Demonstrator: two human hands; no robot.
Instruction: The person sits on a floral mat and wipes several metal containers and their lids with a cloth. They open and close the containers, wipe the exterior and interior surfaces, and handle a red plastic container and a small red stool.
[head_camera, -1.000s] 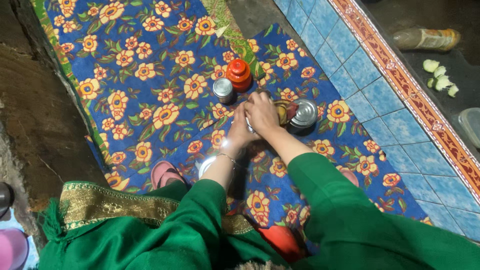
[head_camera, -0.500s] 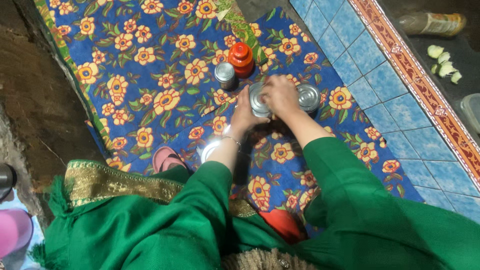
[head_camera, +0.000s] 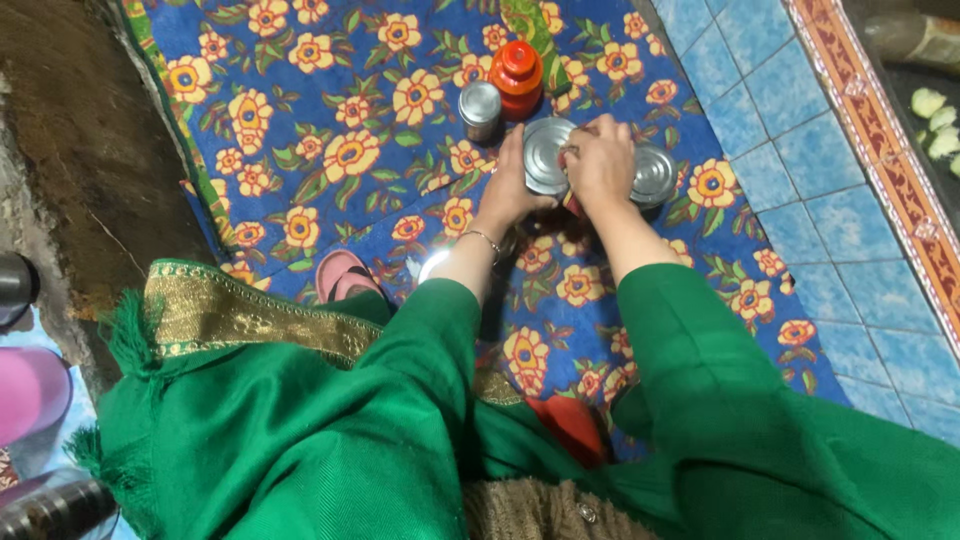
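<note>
Both hands are meeting over a round, shiny steel tin with a ridged lid (head_camera: 545, 155), which is sitting on the blue cloth printed with yellow and orange flowers (head_camera: 330, 150), in the far middle of the scene. The left hand (head_camera: 512, 190) is cupping the near side of that tin, its fingers curling around the wall, though the fingertips are hidden behind the metal. The right hand (head_camera: 600, 165) is lying over the tin's right edge with its fingers bent down and pinching at something near the rim; what exactly they are gripping is too small to make out. A thin metal bangle (head_camera: 484, 239) is circling the left wrist.

Just right of the hands, a second round steel lidded tin (head_camera: 655, 175) is showing partly, its left part covered by the right hand. Farther off are standing a small steel canister (head_camera: 481, 107) and, touching its right side, an orange plastic jar with a knobbed lid (head_camera: 518, 70). Green sleeves and a green gold-bordered shawl (head_camera: 290, 420) are filling the near part, hiding the person's lap. A pink sandal (head_camera: 340, 275) is peeking out beside the left sleeve. Blue floor tiles (head_camera: 800, 170) are running along the right
</note>
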